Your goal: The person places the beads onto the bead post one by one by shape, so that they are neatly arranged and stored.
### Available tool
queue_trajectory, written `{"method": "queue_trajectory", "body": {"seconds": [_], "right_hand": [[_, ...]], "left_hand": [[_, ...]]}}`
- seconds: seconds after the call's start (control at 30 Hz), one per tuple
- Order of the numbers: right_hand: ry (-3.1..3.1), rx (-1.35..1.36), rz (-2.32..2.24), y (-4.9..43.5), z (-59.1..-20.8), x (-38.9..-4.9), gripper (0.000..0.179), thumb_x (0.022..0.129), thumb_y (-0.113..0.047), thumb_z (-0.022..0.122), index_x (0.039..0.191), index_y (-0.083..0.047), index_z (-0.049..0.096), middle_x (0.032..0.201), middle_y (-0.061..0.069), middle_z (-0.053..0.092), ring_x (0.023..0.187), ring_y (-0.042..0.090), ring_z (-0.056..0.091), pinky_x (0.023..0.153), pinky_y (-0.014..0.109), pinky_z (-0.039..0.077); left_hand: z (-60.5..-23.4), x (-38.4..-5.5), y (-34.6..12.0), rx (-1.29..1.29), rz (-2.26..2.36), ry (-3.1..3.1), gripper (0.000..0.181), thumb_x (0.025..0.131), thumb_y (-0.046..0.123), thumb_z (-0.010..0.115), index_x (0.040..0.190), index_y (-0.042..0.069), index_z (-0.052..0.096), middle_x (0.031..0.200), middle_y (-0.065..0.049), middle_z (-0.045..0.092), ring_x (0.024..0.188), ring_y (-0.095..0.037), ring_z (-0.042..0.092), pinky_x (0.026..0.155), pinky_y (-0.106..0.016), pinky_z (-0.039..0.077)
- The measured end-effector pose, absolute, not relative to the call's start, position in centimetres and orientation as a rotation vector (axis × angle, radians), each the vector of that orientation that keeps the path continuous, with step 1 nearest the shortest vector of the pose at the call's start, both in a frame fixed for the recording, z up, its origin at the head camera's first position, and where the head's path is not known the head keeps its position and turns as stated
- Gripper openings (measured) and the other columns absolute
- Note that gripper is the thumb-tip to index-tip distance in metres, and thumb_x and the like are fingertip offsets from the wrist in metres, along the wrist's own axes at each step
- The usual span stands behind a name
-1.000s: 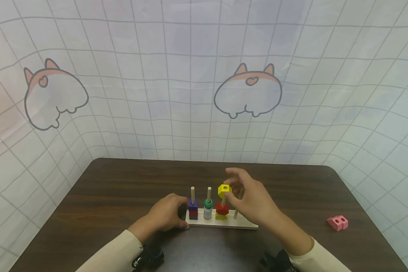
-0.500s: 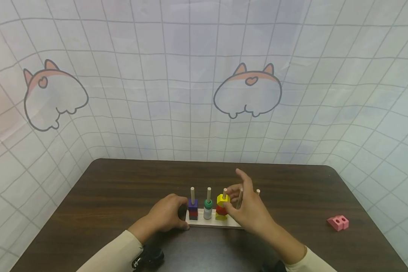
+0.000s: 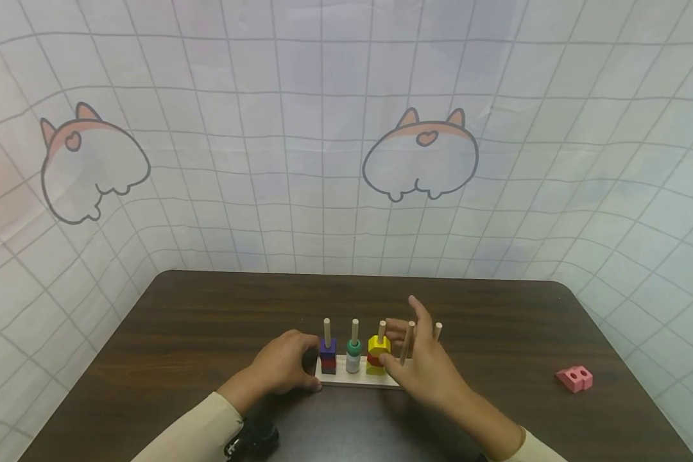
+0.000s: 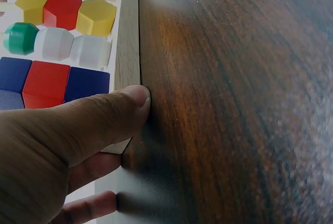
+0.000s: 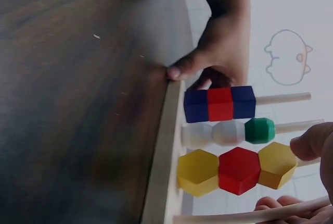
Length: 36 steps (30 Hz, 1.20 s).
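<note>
A wooden peg stacker (image 3: 358,380) stands on the table with several upright pegs. Its left peg carries blue and red cubes (image 5: 220,104). Green and white round beads (image 5: 229,133) are on the second peg. The third holds a yellow, red, yellow stack of hexagonal beads (image 5: 239,171), the top yellow bead (image 3: 378,346) resting on the red one. My left hand (image 3: 285,362) grips the base's left end, thumb on its front edge. My right hand (image 3: 430,369) is beside the third stack, fingers spread and thumb tip at the top yellow bead; contact is unclear.
Pink blocks with holes (image 3: 575,378) lie at the right of the dark wooden table (image 3: 225,301). A bare peg (image 3: 407,343) stands between the right hand's thumb and fingers, another bare peg (image 3: 437,330) behind the hand. A gridded curtain (image 3: 323,244) surrounds the table.
The top yellow bead has slid down its peg onto the red one. My right hand has moved lower and its fingers have loosened from the bead. The left hand has stayed put.
</note>
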State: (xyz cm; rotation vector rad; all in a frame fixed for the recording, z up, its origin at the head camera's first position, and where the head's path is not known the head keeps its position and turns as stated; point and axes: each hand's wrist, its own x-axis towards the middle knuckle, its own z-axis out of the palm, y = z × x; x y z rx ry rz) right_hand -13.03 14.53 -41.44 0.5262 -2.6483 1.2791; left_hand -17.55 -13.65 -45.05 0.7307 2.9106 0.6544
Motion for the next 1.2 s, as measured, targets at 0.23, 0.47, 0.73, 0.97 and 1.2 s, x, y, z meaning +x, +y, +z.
{"method": "queue_trajectory", "body": {"seconds": [0.23,0.47,0.73,0.97,1.2], "right_hand": [[-2.727,0.644,1.188,16.0,-42.6,-12.3,0.103,0.089,-0.011,0.079,0.160,-0.008,0.004,0.156,0.016,0.044,0.128,0.032,0.059,0.102,0.058,0.045],[-2.797,0.809,1.056,18.3,-43.5,-11.4,0.097,0.093,-0.015,0.077,0.159,-0.006,0.007,0.147,0.026,0.050,0.116,0.035,0.066,0.096,0.050,0.052],[-2.822,0.915,0.956,21.4,-44.2,-10.9,0.055,0.094,-0.019,0.075,0.141,-0.007,0.049,0.133,0.006,0.065,0.112,0.025,0.068,0.091,0.045,0.055],[-2.862,0.790,0.768,24.4,-44.9,-10.5,0.038,0.094,-0.025,0.076,0.128,-0.014,0.064,0.125,-0.005,0.067,0.113,0.022,0.066,0.090,0.045,0.055],[-2.823,0.547,0.632,27.9,-44.9,-10.6,0.036,0.087,-0.017,0.082,0.120,-0.012,0.069,0.117,-0.001,0.070,0.108,0.028,0.067,0.085,0.049,0.055]], "left_hand": [[-45.1,-17.8,-13.7,0.731,0.646,2.903,0.044,0.062,0.033,0.098,0.092,0.021,0.067,0.096,0.003,0.067,0.101,-0.024,0.061,0.082,-0.047,0.052],[-45.0,-18.2,-13.8,0.733,0.644,2.902,0.044,0.062,0.033,0.098,0.092,0.021,0.067,0.098,0.001,0.068,0.103,-0.026,0.061,0.084,-0.048,0.052],[-44.9,-18.6,-14.0,0.738,0.645,2.899,0.045,0.062,0.033,0.098,0.092,0.021,0.067,0.097,0.001,0.067,0.101,-0.025,0.061,0.083,-0.047,0.052],[-44.9,-18.8,-14.1,0.743,0.647,2.893,0.044,0.063,0.033,0.098,0.091,0.021,0.066,0.096,0.001,0.067,0.101,-0.025,0.061,0.082,-0.047,0.052],[-44.8,-19.0,-14.1,0.745,0.653,2.887,0.044,0.063,0.032,0.098,0.091,0.020,0.066,0.096,0.002,0.066,0.099,-0.024,0.060,0.080,-0.047,0.052]]}}
